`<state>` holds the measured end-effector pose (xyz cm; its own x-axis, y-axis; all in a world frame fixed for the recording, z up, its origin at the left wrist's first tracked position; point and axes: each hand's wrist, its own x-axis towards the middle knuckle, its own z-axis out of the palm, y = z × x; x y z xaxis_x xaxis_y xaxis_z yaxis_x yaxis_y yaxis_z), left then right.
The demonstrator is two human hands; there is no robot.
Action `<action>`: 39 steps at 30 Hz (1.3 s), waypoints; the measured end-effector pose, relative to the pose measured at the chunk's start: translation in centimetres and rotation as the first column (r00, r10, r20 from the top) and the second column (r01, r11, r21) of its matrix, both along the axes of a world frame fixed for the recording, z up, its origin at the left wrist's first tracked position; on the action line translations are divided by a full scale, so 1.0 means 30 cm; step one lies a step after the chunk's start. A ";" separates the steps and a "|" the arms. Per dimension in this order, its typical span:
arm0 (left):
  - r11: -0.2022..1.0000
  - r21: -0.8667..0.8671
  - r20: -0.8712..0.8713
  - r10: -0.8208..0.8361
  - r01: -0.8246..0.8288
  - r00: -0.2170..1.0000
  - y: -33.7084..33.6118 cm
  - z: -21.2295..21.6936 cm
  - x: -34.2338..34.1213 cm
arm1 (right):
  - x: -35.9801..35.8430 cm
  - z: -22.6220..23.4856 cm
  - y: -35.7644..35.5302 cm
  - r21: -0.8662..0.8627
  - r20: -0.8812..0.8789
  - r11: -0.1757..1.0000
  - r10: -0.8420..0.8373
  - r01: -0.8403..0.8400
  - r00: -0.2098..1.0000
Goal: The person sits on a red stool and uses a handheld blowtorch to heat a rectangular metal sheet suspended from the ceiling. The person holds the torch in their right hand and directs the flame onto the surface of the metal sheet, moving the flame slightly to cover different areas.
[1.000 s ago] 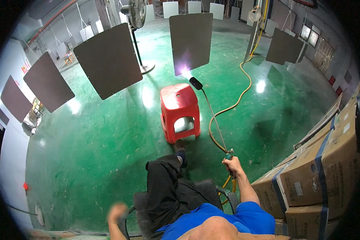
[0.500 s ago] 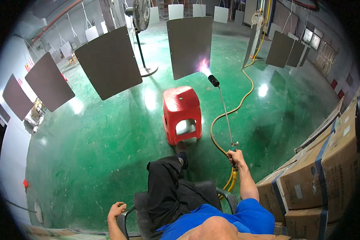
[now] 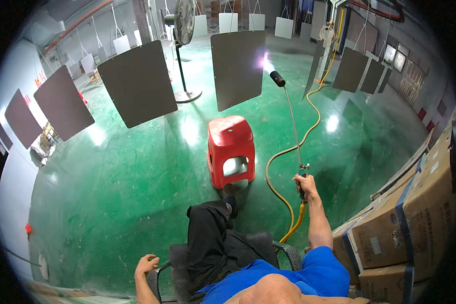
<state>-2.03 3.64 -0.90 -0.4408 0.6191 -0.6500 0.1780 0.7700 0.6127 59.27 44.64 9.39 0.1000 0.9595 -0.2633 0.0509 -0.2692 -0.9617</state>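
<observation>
My right hand (image 3: pixel 306 184) grips the handle of a long gas torch (image 3: pixel 291 119). Its thin metal tube reaches up and away from me to a black nozzle (image 3: pixel 277 78). A pale purple flame (image 3: pixel 265 62) plays on the right edge of a dark hanging panel (image 3: pixel 238 67). A yellow hose (image 3: pixel 295 152) runs from the handle across the green floor. My left hand (image 3: pixel 146 264) rests on the armrest of the grey chair (image 3: pixel 177 263) I sit in, holding nothing. A red plastic stool (image 3: pixel 230 149) stands just beyond my foot.
More dark panels (image 3: pixel 137 83) hang in a row to the left and right. A standing fan (image 3: pixel 182 30) is behind them. Stacked cardboard boxes (image 3: pixel 405 223) stand close on my right. White panels (image 3: pixel 228 20) hang at the back.
The torch has swung up and away from the stool, its flame now on the hanging panel. My left hand has settled on the armrest.
</observation>
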 end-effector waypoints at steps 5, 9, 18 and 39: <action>0.999 -0.026 -0.065 -0.027 0.025 0.998 0.013 0.022 0.020 | -0.008 0.103 0.028 0.042 -0.012 0.999 0.028 -0.027 1.000; 0.997 -0.027 -0.096 -0.071 0.069 0.993 0.023 0.065 0.042 | -0.038 0.141 0.010 0.075 -0.049 0.997 0.034 -0.030 0.998; 0.994 -0.073 -0.139 -0.085 0.075 0.987 0.032 0.079 0.050 | -0.095 0.149 -0.096 0.090 -0.092 0.988 0.137 -0.128 0.986; 0.998 -0.062 -0.060 0.003 -0.006 0.998 0.001 0.023 0.022 | -0.117 -0.053 -0.256 -0.128 0.006 0.956 0.265 -0.262 0.964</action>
<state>-1.37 3.69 -0.22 -0.4826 0.5765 -0.6594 0.2094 0.8069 0.5523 55.76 36.95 7.80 -0.1450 0.9122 -0.3833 0.1578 -0.3611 -0.9191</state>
